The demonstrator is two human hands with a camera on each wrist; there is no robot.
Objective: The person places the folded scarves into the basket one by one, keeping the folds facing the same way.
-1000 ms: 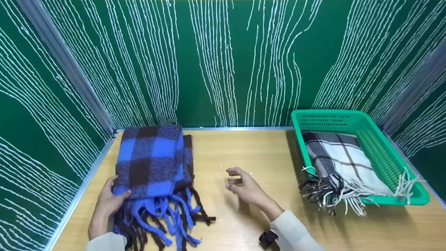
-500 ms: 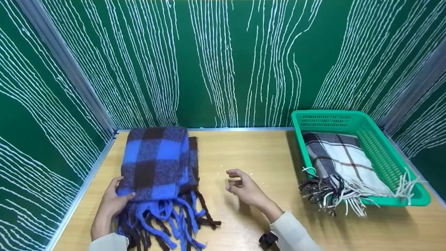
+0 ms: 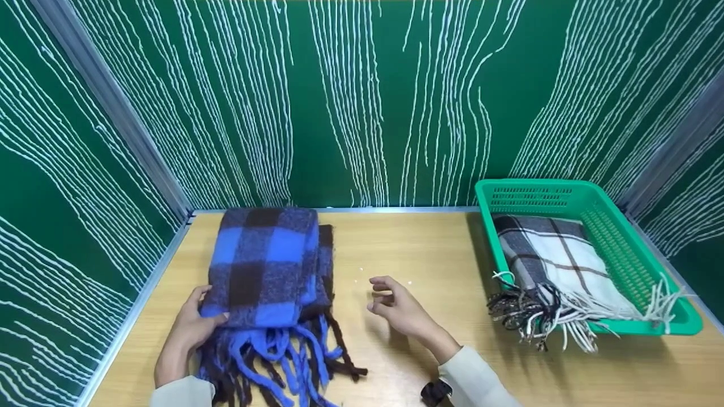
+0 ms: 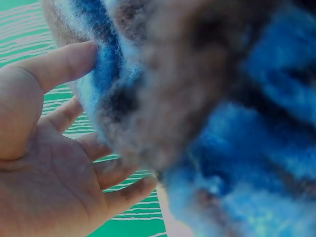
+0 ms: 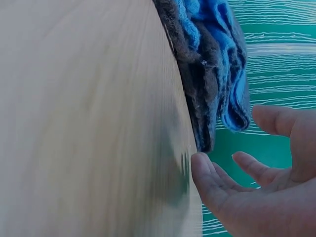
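Farther right than a second ago, the fuzzy folded cloth (image 3: 263, 265) and the left hand (image 3: 192, 328) have moved together. It has big squares of bright blue, dark brown and a mixed purple-grey. It lies in thick, soft layers on the left side of the tabletop (image 3: 407, 243), and a lower layer peeks out on the right. Fat, twisty blue and brown strings (image 3: 283, 373) spill off the near end. Both hands are spread: the left touches the cloth's near left corner, thumb on top; the right (image 3: 401, 308) has loosely bent fingers beside it.
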